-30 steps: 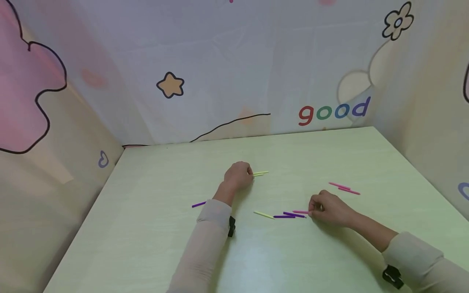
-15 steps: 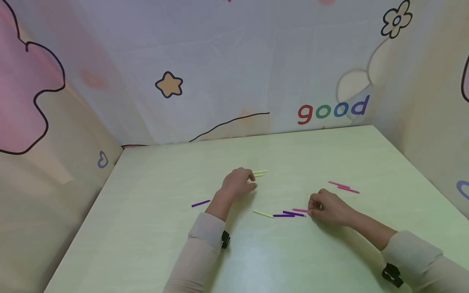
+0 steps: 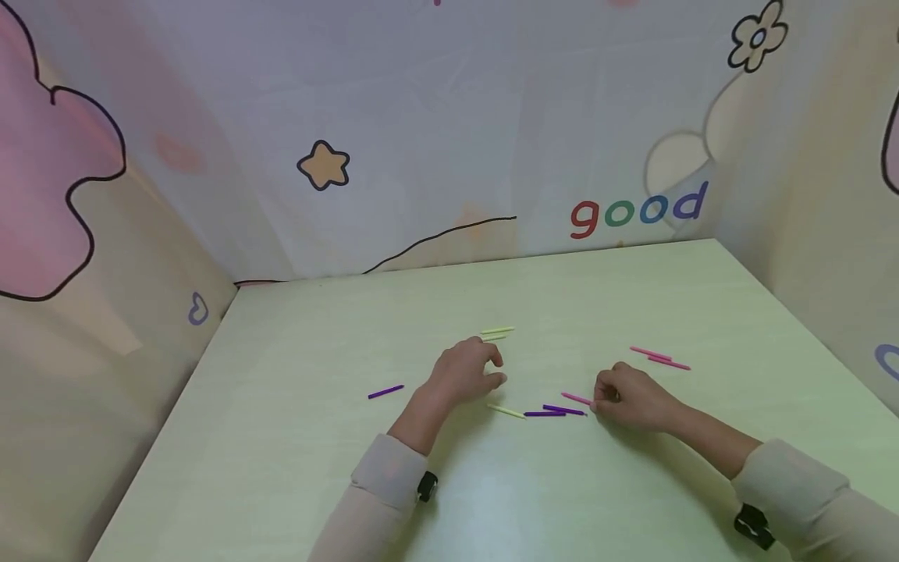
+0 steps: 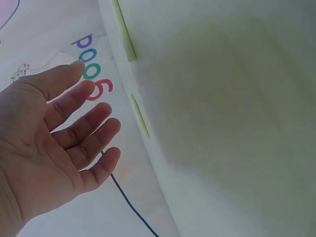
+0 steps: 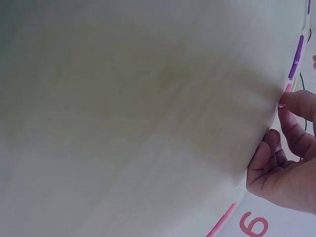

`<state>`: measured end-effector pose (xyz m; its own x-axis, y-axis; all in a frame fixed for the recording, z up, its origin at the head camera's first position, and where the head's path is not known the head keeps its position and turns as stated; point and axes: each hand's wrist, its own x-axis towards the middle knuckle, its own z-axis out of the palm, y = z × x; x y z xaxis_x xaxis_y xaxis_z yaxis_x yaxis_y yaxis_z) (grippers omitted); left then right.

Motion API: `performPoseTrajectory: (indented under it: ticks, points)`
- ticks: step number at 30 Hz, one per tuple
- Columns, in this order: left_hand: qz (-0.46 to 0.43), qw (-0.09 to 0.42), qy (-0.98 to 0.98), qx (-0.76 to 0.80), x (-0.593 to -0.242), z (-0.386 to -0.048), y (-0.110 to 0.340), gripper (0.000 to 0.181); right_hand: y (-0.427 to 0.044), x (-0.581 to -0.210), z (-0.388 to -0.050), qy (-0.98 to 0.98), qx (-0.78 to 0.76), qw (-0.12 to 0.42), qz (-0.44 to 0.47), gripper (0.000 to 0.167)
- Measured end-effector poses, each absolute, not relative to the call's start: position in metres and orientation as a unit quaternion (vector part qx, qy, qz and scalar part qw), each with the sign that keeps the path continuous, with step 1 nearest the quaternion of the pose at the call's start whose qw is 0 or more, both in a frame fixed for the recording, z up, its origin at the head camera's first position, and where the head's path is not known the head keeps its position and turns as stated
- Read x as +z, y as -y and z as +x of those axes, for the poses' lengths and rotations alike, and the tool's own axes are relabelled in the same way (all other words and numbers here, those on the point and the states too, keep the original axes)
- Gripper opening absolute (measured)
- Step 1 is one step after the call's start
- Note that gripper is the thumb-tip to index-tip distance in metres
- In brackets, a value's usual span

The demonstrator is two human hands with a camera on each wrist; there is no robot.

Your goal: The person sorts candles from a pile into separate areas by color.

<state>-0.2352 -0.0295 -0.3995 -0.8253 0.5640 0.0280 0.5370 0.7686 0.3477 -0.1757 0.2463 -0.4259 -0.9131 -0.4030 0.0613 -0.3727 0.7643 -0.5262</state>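
Observation:
My left hand (image 3: pixel 467 371) hovers over the table with relaxed fingers and holds nothing; its palm shows in the left wrist view. Just beyond it lie yellow sticks (image 3: pixel 498 330), and a single yellow stick (image 3: pixel 506 410) is on the near side of its fingertips. With thumb and forefinger my right hand (image 3: pixel 634 400) pinches the right end of a pink stick (image 3: pixel 576 398), which is near the tabletop. Beside that stick are two purple sticks (image 3: pixel 545 414), slightly overlapping. The right wrist view shows the pinching fingertips at the pink end.
Two pink sticks (image 3: pixel 660 358) lie beyond my right hand. Another purple stick (image 3: pixel 385 392) is left of my left forearm. Printed cloth walls (image 3: pixel 435 140) enclose the pale green table (image 3: pixel 295 468) at the back and sides.
My left hand has left the yellow sticks at the back and come nearer, its fingers loosening. My right hand stays in place while the pink stick's free end has swung slightly away.

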Motion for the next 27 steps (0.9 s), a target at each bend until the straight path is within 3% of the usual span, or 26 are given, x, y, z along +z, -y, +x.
performPoseTrajectory:
  ticks: [27]
  points:
    - [0.333,0.074,-0.913,0.223,-0.4,-0.21,0.012,0.022,-0.249,-0.427,-0.173,-0.933,-0.295,0.029,-0.203,0.013]
